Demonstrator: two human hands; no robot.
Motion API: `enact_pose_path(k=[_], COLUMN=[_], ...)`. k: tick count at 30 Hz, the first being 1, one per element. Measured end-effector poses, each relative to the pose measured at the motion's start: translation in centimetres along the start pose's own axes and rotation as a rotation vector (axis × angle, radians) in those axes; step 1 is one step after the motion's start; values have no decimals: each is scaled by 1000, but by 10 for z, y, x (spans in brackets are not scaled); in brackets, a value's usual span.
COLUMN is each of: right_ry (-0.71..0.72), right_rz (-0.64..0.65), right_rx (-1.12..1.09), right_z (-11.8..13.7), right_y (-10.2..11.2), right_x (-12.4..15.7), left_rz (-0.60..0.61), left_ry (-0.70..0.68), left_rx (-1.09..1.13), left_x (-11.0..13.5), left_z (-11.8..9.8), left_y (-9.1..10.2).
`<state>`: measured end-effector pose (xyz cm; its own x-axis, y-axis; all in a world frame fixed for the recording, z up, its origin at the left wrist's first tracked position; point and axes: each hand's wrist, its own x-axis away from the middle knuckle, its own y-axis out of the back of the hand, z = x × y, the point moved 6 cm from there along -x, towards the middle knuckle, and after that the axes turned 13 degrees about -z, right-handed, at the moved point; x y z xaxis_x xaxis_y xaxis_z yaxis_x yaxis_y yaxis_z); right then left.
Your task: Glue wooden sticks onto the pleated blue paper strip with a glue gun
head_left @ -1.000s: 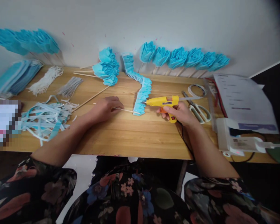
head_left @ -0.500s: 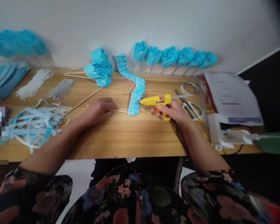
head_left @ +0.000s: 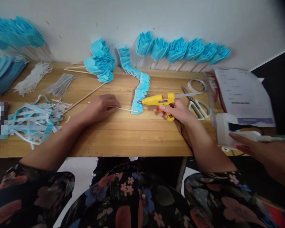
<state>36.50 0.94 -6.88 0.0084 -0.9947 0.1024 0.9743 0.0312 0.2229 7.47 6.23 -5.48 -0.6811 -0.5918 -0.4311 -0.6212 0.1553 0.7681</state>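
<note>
My left hand [head_left: 105,106] rests on the table, its fingers closed on a thin wooden stick [head_left: 125,110]. The stick's right end lies across the near end of a pleated light-blue strip [head_left: 140,91], which winds back toward the wall. My right hand [head_left: 177,110] is wrapped round a yellow hot glue gun [head_left: 158,100], with a finger at its orange trigger. The gun's metal nozzle points left and is over the strip's near part; whether it touches I cannot tell. A clear glue stick [head_left: 185,94] juts from the gun's back.
Blue fabric flowers [head_left: 177,50] on sticks lean along the wall. Scissors [head_left: 197,106] and a tape roll [head_left: 197,86] lie right of the gun. Another person's hand [head_left: 251,145] is at the white power strip [head_left: 224,129]. Cut scraps [head_left: 35,122] lie at left.
Another person's hand has come in from the right to the power strip. The view has shifted slightly. My two hands keep nearly the same place, still holding the stick and the glue gun.
</note>
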Motion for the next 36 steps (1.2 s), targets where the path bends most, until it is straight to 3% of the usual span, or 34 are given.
enact_pose_path(k=[9, 15, 23, 36], right_ry=[14, 31, 12, -51], right_rz=[47, 22, -28, -136], right_rx=[96, 144, -12, -89], right_z=[3, 7, 18, 17], right_y=[-6, 3, 5, -1], right_x=[1, 4, 9, 7], left_rz=[6, 19, 5, 45], left_ry=[-3, 25, 21, 30], left_rx=[6, 8, 11, -25], left_x=[-1, -1, -1, -1], left_z=[1, 1, 0, -5], left_y=[0, 1, 2, 5])
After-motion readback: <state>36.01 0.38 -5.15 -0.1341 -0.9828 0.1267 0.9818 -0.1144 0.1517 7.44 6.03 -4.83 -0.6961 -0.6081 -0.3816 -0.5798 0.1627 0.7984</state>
